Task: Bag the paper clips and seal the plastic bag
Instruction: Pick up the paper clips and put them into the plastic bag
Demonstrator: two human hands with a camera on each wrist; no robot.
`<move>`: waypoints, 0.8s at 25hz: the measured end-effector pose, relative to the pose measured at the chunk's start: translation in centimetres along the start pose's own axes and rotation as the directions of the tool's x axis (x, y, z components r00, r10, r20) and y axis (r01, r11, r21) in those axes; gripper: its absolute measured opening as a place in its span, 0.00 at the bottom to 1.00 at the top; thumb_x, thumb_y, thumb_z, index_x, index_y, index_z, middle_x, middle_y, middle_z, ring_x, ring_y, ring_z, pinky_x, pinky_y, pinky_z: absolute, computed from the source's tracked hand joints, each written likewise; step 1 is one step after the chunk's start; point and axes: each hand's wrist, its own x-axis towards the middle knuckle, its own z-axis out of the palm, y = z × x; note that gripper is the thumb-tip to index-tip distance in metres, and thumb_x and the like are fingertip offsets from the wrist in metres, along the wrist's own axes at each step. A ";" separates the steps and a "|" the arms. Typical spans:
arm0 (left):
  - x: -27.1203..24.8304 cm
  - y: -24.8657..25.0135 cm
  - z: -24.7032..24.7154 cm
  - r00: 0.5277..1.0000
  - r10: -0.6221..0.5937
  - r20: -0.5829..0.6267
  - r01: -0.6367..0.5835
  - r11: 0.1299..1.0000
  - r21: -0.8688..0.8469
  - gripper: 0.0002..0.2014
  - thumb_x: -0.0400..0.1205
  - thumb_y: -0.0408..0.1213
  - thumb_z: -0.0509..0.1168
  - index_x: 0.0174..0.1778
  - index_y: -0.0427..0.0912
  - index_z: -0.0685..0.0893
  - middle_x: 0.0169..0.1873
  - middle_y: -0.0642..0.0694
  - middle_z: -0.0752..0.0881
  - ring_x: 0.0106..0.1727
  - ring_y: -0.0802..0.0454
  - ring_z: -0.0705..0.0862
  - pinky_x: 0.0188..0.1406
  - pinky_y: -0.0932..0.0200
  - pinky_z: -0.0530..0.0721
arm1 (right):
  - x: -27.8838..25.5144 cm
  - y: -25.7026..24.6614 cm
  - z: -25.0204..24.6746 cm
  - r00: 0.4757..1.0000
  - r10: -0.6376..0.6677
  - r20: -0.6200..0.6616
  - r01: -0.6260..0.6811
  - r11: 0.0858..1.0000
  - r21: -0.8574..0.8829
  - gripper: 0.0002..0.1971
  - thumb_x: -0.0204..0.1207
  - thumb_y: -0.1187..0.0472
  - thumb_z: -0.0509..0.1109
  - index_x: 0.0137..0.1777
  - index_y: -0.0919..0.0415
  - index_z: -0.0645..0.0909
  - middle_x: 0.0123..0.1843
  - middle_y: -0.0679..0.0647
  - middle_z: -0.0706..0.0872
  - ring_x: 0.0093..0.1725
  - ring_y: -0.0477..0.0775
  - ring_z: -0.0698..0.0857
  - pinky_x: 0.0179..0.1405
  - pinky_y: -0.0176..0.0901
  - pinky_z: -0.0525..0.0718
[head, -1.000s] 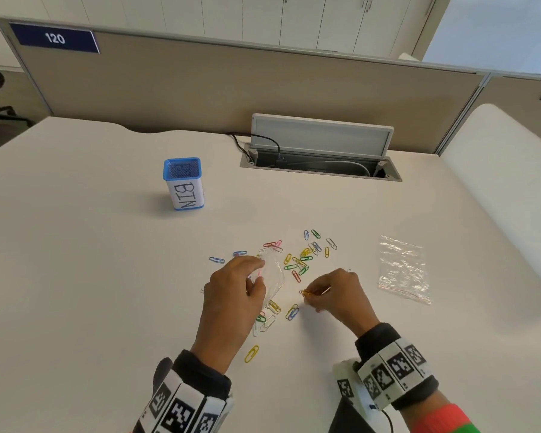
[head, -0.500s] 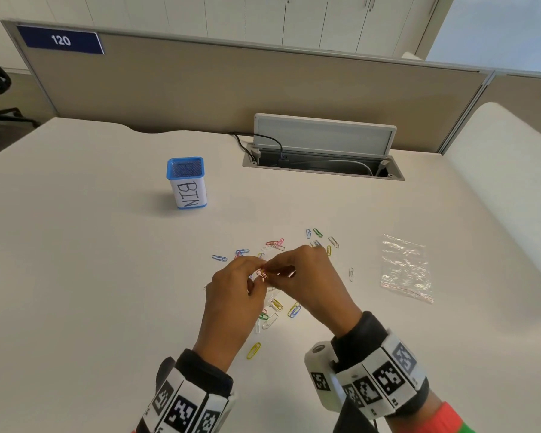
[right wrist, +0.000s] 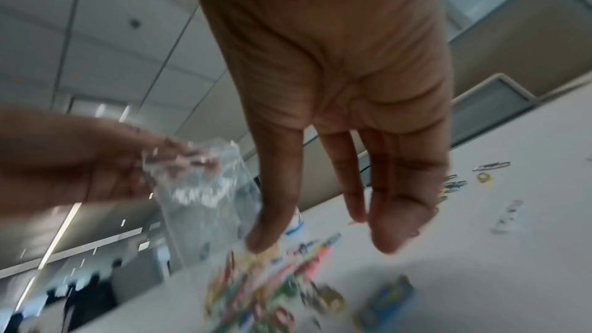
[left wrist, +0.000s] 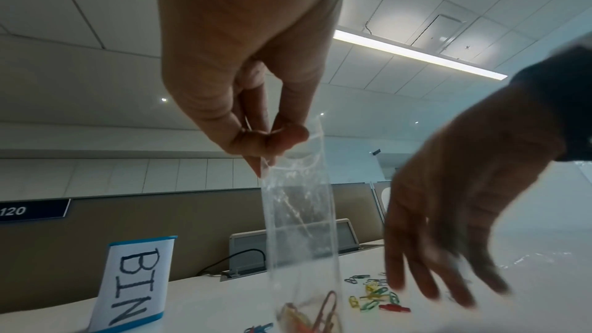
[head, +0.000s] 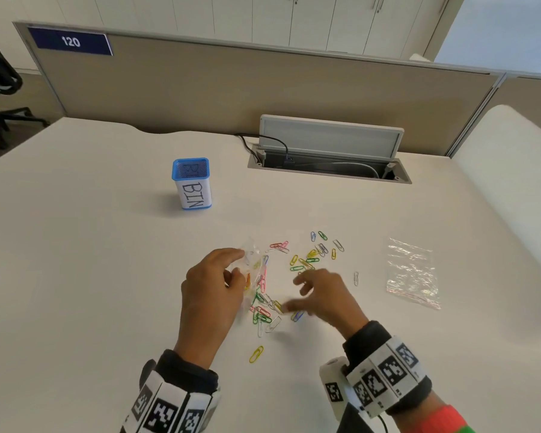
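My left hand (head: 224, 278) pinches the top edge of a small clear plastic bag (head: 253, 270) that hangs down to the table. The left wrist view shows the bag (left wrist: 301, 232) held between thumb and fingers, with a few coloured clips at its bottom. Coloured paper clips (head: 306, 260) lie scattered on the white table (head: 91, 276) around and beyond both hands. My right hand (head: 313, 295) hovers blurred over the clips, just right of the bag, fingers spread and holding nothing. In the right wrist view its fingers (right wrist: 391, 199) point down above the clips.
A second clear bag (head: 413, 273) lies flat on the table at the right. A blue-rimmed container labelled BIN (head: 191, 184) stands at the back left. An open cable hatch (head: 328, 151) sits at the desk's far edge, before a partition.
My right hand picked up a clip, brought it to the bag's mouth, then moved back right and down over the clips, now holding nothing. The left hand kept holding the bag.
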 end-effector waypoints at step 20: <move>0.3 -0.9 -1.1 0.999 -0.048 -0.026 0.048 0.999 0.010 0.13 0.78 0.31 0.64 0.58 0.39 0.84 0.61 0.43 0.86 0.46 0.44 0.88 0.42 0.64 0.83 | 2.1 -2.1 5.8 0.980 -0.167 0.111 0.197 0.906 -0.375 0.31 0.56 0.48 0.83 0.60 0.51 0.80 0.57 0.54 0.75 0.57 0.57 0.74 0.44 0.47 0.75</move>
